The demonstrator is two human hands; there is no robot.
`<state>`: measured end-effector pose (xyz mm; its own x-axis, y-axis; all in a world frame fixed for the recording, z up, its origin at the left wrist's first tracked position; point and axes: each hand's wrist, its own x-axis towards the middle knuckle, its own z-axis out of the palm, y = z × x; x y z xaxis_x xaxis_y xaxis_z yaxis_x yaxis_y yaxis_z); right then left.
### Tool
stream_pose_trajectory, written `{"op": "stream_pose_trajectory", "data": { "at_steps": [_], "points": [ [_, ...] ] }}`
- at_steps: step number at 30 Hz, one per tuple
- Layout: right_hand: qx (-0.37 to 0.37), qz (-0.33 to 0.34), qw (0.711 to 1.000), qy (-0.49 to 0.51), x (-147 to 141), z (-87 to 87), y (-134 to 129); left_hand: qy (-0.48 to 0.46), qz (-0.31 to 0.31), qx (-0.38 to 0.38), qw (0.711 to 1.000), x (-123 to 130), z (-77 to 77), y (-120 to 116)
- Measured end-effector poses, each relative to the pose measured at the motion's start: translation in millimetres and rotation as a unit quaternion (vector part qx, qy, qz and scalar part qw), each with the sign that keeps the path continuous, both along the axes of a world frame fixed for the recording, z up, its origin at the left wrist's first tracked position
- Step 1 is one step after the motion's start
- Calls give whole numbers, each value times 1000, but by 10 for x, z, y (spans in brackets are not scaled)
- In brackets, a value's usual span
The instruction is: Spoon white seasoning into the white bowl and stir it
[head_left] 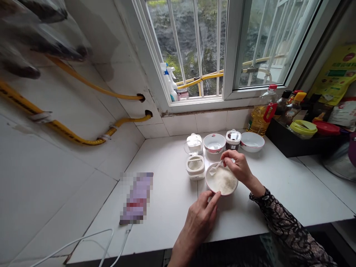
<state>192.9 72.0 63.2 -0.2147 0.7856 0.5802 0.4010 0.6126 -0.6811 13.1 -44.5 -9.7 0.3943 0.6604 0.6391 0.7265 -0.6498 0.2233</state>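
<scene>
A bowl (236, 188) with a pink rim holds white powder (224, 180) on the white counter. My right hand (238, 166) pinches the handle of a small white spoon (213, 170), its scoop over the left part of the powder. My left hand (202, 212) rests its fingertips against the bowl's near rim, the fingers bent and partly hidden from view. Just left of the bowl stands an open white container (195, 172) with pale contents. Behind are a second white container (194, 142), a flowered bowl (214, 144), a jar with dark contents (233, 139) and a white bowl (251, 143).
An oil bottle (258, 118) stands by the window, beside a black rack (283, 140) of sauce bottles and lidded tubs. A blurred phone-like object (137, 200) lies on the left with a white cable (125, 237). The counter's front edge runs below my hands.
</scene>
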Motion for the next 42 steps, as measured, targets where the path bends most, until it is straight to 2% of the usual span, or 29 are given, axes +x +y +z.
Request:
{"op": "stream_pose_trajectory", "data": {
  "at_steps": [2, 5, 8, 11, 15, 21, 27, 42],
  "points": [
    [12, 14, 998, -66, -6, -39, 15, 0, 0, -4, 1000, 1, -3, -3],
    [15, 73, 985, -154, -62, -97, 10, -4, -1, -9, 1000, 5, -8, -7],
    [-14, 116, 979, -169, -109, -117, -19, -6, -1, -3, 1000, 7, -12, -8],
    [-56, 124, 982, -134, -121, -92, -44, -5, -1, 1, 1000, 8, -15, -7],
    [-130, 102, 984, -65, -100, -57, -32, -8, -2, -4, 1000, 9, -16, -4],
    [-257, 66, 960, 85, -38, -44, 47, -5, -1, 8, 1000, 10, -1, 0],
    [-285, 45, 948, 134, -15, -3, 80, -3, -1, 1, 1000, 10, 10, 1],
    [-327, 58, 921, 202, -4, 17, 113, -12, -5, -1, 1000, 16, 0, 5]
  ]
}}
